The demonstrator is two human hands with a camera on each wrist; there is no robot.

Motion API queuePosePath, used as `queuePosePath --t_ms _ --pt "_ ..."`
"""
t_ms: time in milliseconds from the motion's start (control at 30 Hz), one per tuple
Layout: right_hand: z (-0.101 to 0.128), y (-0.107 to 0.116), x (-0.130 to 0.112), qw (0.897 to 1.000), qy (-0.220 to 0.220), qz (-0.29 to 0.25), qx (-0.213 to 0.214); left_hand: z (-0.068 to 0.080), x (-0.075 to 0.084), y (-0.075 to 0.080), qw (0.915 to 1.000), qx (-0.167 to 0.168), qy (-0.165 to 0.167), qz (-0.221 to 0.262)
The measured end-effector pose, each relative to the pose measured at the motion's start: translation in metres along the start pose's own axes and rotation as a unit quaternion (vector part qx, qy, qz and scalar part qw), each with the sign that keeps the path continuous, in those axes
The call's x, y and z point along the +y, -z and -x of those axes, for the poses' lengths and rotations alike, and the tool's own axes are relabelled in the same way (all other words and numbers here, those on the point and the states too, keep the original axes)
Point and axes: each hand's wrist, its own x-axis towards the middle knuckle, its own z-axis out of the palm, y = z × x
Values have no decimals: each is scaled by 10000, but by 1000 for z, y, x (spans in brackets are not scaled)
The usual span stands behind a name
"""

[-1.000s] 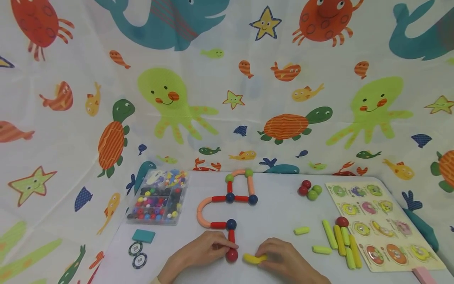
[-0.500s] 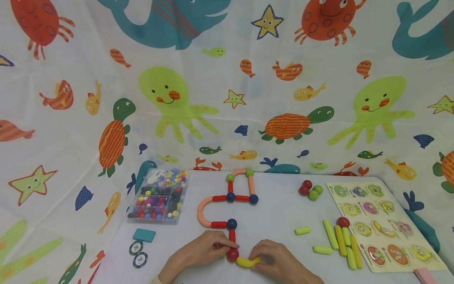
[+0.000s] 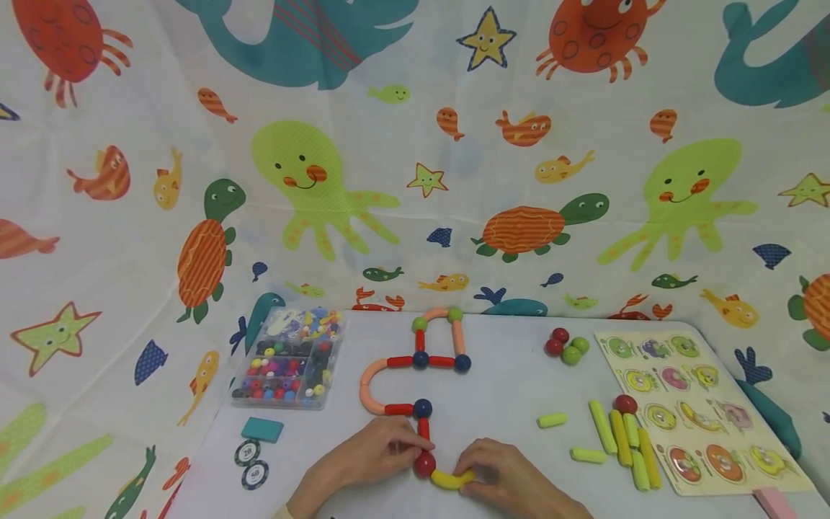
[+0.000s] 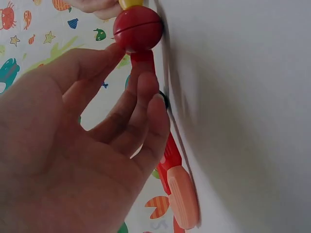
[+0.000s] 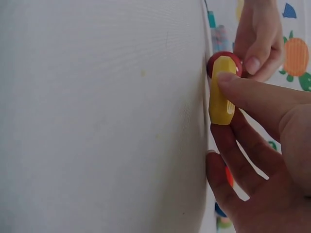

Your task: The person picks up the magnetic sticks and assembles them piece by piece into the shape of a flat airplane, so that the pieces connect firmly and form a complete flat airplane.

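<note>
A chain of building rods and balls lies on the white table, ending at the front in a red ball (image 3: 424,465). My left hand (image 3: 382,450) pinches where this ball meets a short red rod (image 3: 424,428); in the left wrist view the thumb tip is right at the ball (image 4: 138,29). My right hand (image 3: 502,472) holds a curved yellow rod (image 3: 450,480) between thumb and fingers. The yellow rod's left end is against the red ball. In the right wrist view my thumb lies along the yellow rod (image 5: 222,97). A dark blue ball (image 3: 423,409) joins the red rods above.
Loose yellow-green rods (image 3: 603,427) and a red ball (image 3: 625,404) lie right, beside a wooden picture puzzle board (image 3: 697,484). Red and green balls (image 3: 571,355) cluster behind. At left stand a compartment bead box (image 3: 279,404), a teal block (image 3: 262,430) and two round chips (image 3: 255,475).
My right hand has moved left with the curved yellow rod, whose end has come from a gap away to the red ball. My left hand has kept its place.
</note>
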Motion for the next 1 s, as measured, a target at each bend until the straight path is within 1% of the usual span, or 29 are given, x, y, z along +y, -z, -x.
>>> queuePosePath --t_ms 100,200,267,367,433,467,533,600,700,800,900,933,1000 --pt "1 1 1 10000 -22 50 57 0 3 1 10000 56 63 -23" --pt "4 2 3 9997 -22 125 193 1 6 0 9999 107 36 -75" --pt "7 5 4 9994 -109 108 321 0 9 -1 9998 147 -12 -150" --pt "12 16 8 9966 -322 140 744 -1 14 -4 9995 182 -43 -242" --pt "15 27 11 9916 -482 187 1186 -1 16 -5 9993 193 -54 -326" --pt "17 34 13 9877 -562 222 1442 -1 17 -6 9991 199 -58 -369" --pt "20 50 18 9767 -732 294 1997 -2 19 -7 9989 205 -35 -417" --pt "23 67 25 9627 -867 397 2531 -2 20 -7 9987 220 -6 -461" --pt "32 96 37 9416 -1088 590 3131 -1 20 -7 9986 221 55 -468" --pt "48 123 51 9206 -1246 899 3591 0 19 -7 9986 215 53 -487" --pt "69 145 66 9047 -1505 905 3881 -1 19 -7 9986 200 44 -490" --pt "77 151 71 9001 -1650 868 3938 -1 19 -7 9986 200 31 -498" --pt "91 160 80 8934 -1907 845 3978 -2 19 -7 9985 195 34 -507"
